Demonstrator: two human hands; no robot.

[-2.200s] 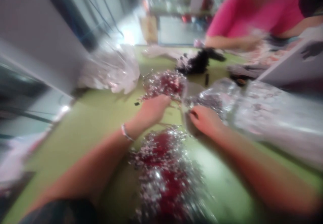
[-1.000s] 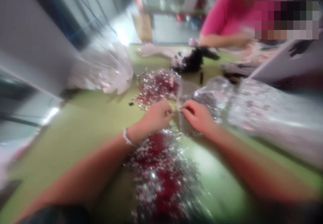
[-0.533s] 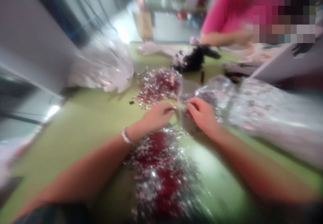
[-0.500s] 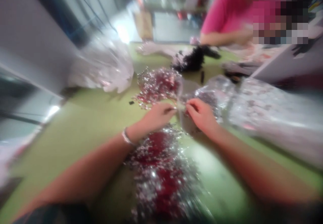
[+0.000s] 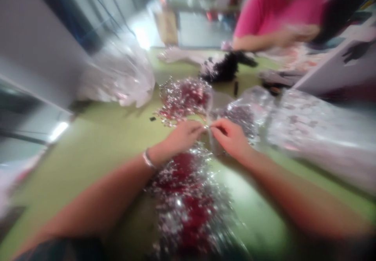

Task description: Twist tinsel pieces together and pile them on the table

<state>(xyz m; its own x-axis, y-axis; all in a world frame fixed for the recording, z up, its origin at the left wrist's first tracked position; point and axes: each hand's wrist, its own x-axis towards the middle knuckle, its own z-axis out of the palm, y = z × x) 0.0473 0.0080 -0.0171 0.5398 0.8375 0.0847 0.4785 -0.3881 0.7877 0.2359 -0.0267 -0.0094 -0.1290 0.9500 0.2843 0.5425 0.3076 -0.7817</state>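
My left hand (image 5: 188, 135) is closed in a pinch above the table, its fingertips on something small and pale that I cannot make out. Almost touching them are the pinched fingers of my right hand (image 5: 230, 137), also closed on something too small to name. Just beyond my hands lies a heap of silvery and red pieces (image 5: 188, 96). A long pile of shiny silver and dark red pieces (image 5: 185, 198) spreads between my forearms. Behind my right hand sits a clear plastic bag (image 5: 242, 114) with dark silvery contents.
On the green table (image 5: 96, 143), a clear plastic bag (image 5: 120, 80) stands at the back left. A large bag with pale contents (image 5: 317, 127) lies at the right. A black bunch (image 5: 223, 69) rests farther back. Across the table a person in a pink shirt (image 5: 264, 14) works with their hands.
My right hand has moved left, so its fingertips now nearly meet those of my left hand. My left hand has hardly moved.
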